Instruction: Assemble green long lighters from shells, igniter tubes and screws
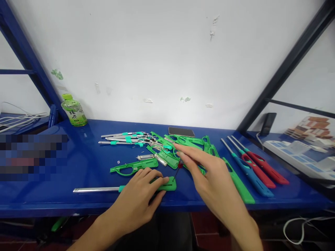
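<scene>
My left hand [143, 193] is closed around the handle of a green long-necked lighter [170, 185], pinning it on the blue table near the front edge. Its metal tube [95, 190] points left. In my right hand [202, 167] is a screwdriver [180, 165] with a dark red handle, mostly hidden by the fingers. The shaft slants down and its tip meets the lighter's handle near the right end. Just behind lie an opened green lighter shell [134, 166], more green shell halves [170, 158] and a pile of metal lighter tubes [123, 138].
A phone [181, 131] lies at the back by the wall. On the right are whole lighters: a green one [239, 184], a blue one [252, 174] and two red ones [270, 170]. A green tea bottle [74, 111] stands back left. Tiny loose parts [118, 162] dot the table.
</scene>
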Tool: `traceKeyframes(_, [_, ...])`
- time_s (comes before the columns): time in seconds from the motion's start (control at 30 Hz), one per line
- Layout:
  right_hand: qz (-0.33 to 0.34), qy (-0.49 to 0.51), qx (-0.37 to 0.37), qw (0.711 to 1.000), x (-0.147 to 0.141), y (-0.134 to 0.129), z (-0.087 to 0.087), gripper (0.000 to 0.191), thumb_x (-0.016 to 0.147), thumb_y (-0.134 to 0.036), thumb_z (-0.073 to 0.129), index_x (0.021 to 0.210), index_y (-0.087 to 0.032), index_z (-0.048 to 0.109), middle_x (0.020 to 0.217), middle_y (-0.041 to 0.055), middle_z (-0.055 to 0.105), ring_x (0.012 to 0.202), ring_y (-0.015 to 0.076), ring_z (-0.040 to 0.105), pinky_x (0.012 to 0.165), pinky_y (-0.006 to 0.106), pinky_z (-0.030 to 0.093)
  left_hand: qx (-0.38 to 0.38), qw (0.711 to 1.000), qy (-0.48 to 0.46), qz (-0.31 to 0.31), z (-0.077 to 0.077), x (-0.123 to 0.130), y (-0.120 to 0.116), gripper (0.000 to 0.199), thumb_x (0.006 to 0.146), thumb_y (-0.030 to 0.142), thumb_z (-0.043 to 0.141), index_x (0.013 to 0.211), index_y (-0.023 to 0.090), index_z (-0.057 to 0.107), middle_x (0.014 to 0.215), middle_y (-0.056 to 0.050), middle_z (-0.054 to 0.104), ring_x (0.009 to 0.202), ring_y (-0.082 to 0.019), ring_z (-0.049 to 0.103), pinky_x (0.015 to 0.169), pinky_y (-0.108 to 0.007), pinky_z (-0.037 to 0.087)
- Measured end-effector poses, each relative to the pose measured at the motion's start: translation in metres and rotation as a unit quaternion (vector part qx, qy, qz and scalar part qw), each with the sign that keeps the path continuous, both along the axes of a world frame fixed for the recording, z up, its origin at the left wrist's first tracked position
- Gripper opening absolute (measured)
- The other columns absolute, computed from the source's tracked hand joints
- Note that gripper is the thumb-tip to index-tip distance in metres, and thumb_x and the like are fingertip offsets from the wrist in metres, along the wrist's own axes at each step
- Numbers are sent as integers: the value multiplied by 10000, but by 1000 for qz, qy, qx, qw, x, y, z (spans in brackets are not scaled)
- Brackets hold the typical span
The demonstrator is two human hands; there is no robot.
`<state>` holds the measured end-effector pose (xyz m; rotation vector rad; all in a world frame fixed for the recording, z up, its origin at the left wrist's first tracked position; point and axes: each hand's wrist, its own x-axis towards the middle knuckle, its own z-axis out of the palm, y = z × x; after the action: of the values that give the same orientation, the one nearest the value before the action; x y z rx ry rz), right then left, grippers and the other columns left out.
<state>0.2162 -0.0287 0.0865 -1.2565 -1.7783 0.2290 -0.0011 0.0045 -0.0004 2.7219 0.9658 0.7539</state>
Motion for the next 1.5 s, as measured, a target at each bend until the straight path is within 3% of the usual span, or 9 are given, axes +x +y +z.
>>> traceKeyframes(0.07, [18,1,-30,999,5,-3,1,350,1121,-204,553,1369,-280,788,1356,1,818,1194,186,796,1036,295,610,-2,1000,2,0,0,0,0,290,1086,203,555,1351,270,652,1236,-61,703,1118,-293,656,988,-519,563])
traceKeyframes(0.23, [-35,12,-15,999,3,-2,1,246,1054,-197,650,1124,-294,865,1155,-25,878,1087,216,837,867,271,650,-7,1000,8,-1,1,0,-2,282,1098,218,542,1353,272,651,1239,-62,700,1120,-296,649,989,-531,559])
traceKeyframes(0.47, [-107,39,-5,994,-4,0,1,56,942,-307,829,891,-283,832,860,-18,853,718,211,799,654,295,607,-8,1000,3,0,1,0,-2,281,1096,212,542,1351,276,639,1248,-63,696,1125,-299,645,980,-532,557])
traceKeyframes(0.67, [-66,81,-38,994,-14,1,4,207,864,-369,919,795,-252,763,712,-38,768,561,141,686,540,237,540,0,1000,1,0,-1,1,0,256,1088,204,541,1313,275,640,1242,-62,696,1129,-302,645,989,-524,551])
traceKeyframes(0.83, [-118,96,31,988,-3,-4,9,130,896,-360,885,852,-275,799,769,-40,801,631,151,733,611,244,576,1,1000,-2,3,-2,0,0,279,1094,216,550,1350,295,629,1240,-54,695,1127,-295,648,995,-519,549])
traceKeyframes(0.93, [-162,106,18,981,18,-9,11,132,917,-425,847,903,-295,830,844,-20,841,750,205,808,646,277,602,3,1000,-3,2,-2,0,0,299,1091,208,553,1367,296,628,1237,-52,694,1119,-297,656,983,-527,554])
traceKeyframes(1.13, [-135,19,-91,987,42,-9,9,93,869,-388,842,855,-297,849,724,-7,825,654,255,802,567,319,571,9,1000,3,-1,0,1,-1,272,1082,193,573,1329,268,659,1235,-51,702,1106,-283,665,983,-485,553])
traceKeyframes(1.3, [-125,-107,-84,983,40,-8,-7,70,859,-239,821,908,-285,799,783,-4,828,689,253,796,632,337,574,4,1000,9,-7,-1,1,-1,271,1087,197,566,1335,270,650,1260,-51,696,1122,-287,659,988,-489,546])
traceKeyframes(1.5, [-158,-303,-172,924,33,-1,-29,276,776,-90,836,963,-276,757,796,7,806,687,271,781,558,315,413,3,1000,14,-4,-2,1,0,283,1089,183,560,1349,278,621,1266,-51,687,1129,-296,650,987,-504,543])
